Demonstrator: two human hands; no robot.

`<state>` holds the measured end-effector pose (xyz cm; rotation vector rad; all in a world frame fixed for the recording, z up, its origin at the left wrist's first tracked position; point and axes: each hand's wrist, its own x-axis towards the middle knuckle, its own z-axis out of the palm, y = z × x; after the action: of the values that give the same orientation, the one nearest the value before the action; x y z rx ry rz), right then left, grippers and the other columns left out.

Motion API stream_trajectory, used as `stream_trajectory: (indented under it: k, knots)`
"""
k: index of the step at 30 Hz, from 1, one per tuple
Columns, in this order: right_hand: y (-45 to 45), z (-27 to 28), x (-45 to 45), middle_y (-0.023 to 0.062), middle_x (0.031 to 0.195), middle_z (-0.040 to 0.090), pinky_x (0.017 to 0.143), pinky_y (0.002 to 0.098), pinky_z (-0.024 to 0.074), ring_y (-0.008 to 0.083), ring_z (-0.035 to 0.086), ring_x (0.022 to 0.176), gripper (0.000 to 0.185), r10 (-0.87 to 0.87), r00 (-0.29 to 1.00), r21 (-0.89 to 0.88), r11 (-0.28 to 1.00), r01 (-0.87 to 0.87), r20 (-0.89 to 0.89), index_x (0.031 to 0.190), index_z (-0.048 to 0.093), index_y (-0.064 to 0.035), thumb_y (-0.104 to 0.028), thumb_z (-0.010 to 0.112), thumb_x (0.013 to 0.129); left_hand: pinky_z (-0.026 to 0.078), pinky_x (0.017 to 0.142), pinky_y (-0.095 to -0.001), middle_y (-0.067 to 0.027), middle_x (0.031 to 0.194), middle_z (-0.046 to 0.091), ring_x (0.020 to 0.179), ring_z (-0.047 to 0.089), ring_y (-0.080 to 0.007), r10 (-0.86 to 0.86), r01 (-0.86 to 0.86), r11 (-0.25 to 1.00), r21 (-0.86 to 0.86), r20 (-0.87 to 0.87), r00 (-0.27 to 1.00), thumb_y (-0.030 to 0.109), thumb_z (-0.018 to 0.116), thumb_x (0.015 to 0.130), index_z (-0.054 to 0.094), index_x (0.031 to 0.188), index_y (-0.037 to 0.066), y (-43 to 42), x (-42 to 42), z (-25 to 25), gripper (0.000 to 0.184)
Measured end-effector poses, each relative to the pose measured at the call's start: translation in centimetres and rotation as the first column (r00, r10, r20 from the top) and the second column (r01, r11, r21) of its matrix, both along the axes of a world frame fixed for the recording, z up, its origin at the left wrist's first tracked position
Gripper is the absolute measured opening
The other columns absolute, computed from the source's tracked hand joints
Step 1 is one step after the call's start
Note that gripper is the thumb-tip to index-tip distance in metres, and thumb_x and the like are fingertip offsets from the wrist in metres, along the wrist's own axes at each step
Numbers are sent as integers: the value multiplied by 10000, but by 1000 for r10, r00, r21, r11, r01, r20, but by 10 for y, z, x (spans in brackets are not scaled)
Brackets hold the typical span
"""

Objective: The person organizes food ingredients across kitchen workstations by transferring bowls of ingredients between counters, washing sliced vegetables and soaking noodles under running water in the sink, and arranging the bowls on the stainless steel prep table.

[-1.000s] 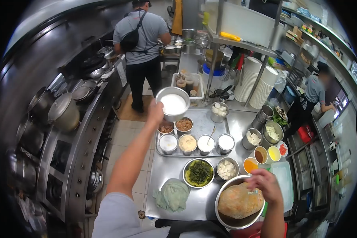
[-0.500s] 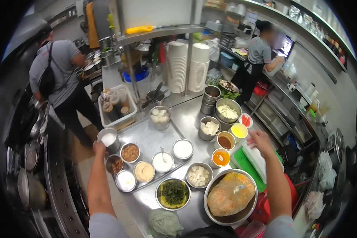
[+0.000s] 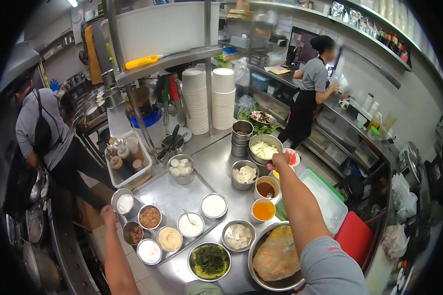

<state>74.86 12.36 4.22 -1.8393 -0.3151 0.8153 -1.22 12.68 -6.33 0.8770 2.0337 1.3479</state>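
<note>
My left hand (image 3: pixel 109 215) is at the tray's left edge, fingers curled, right beside a metal cup of white powder (image 3: pixel 125 202); its grip is unclear. My right hand (image 3: pixel 279 162) reaches across to the front rim of a metal bowl of pale shreds (image 3: pixel 264 149), above a mostly hidden cup of yellow liquid (image 3: pixel 275 175). Its fingers are closed, and what they hold is hidden. Close by are a cup of brown sauce (image 3: pixel 266 190), a cup of orange liquid (image 3: pixel 264 210), a pot of white slices (image 3: pixel 245 174) and a cup of red strips (image 3: pixel 291 157).
On the metal tray (image 3: pixel 155 189) sit several cups of toppings. Nearer me are a bowl of dark greens (image 3: pixel 209 261) and a large bowl with a filled plastic bag (image 3: pixel 276 253). Stacked white tubs (image 3: pixel 195 101) stand behind. Two co-workers (image 3: pixel 314 81) stand beyond, left and right.
My right hand has moved left and away from me, from the white lid to the bowl of pale shreds. The view has shifted. The cup of white powder remains beside my left hand.
</note>
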Motion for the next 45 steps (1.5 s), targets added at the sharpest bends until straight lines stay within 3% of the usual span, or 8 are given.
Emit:
stream_trajectory:
  k: [6,23,28,32,35,37,39,45]
  knots:
    - [-7,-7,1,255,811,640,433,395,564,327,665,567,312,48,999,41,998,-48,-3,1081,503,143,-65,465,851,445,565,-238,44,838,582,704,525,-74,-72,75,996,47,-49,996,210,575,873,626,983,107,-79,34,90,159]
    - [-65,88,-24,271,722,639,435,338,545,314,666,550,382,111,988,271,953,-138,111,979,530,199,-136,448,814,499,720,-264,-90,1036,631,933,593,-140,-424,336,736,588,13,906,146,558,904,609,1024,21,-205,217,247,180]
    - [-123,162,-43,242,736,646,439,344,557,299,666,558,321,274,945,443,836,-325,176,909,553,182,-105,479,783,512,839,-391,-217,1253,529,1135,542,-293,-840,534,424,732,96,535,372,433,954,503,1177,-33,-241,330,245,468]
    - [-193,201,-80,176,719,634,395,337,542,254,634,516,254,448,880,440,766,-469,158,909,565,97,-88,525,741,387,993,-456,-132,1315,502,1255,430,-313,-666,357,635,685,720,-198,497,363,948,415,1348,45,-209,417,229,606]
    - [-258,201,-127,86,716,625,448,272,488,156,586,524,177,643,754,298,699,-650,138,856,608,54,-66,554,737,431,985,-429,-117,1287,525,1175,515,-263,-590,202,663,721,668,-454,475,358,955,438,1334,69,-204,454,224,562]
    - [-278,186,-142,33,712,616,493,235,437,96,546,545,124,662,728,237,689,-685,177,814,628,23,-52,563,738,452,982,-429,-124,1290,527,1159,536,-281,-964,379,263,887,254,76,404,398,950,442,1312,34,-217,445,216,520]
    - [-288,166,-146,43,743,632,554,241,453,92,567,612,193,679,717,281,665,-692,160,888,632,40,-81,533,776,428,1006,-450,-134,1318,504,1200,504,-295,-718,188,535,824,561,-413,398,387,953,408,1336,15,-241,436,215,543]
    - [-254,142,-146,76,762,640,526,265,489,141,600,593,229,629,691,126,700,-702,356,918,617,59,-95,522,779,282,1100,-462,-136,1407,417,1295,397,-295,-563,166,744,647,742,-365,438,327,973,354,1389,33,-274,410,202,581]
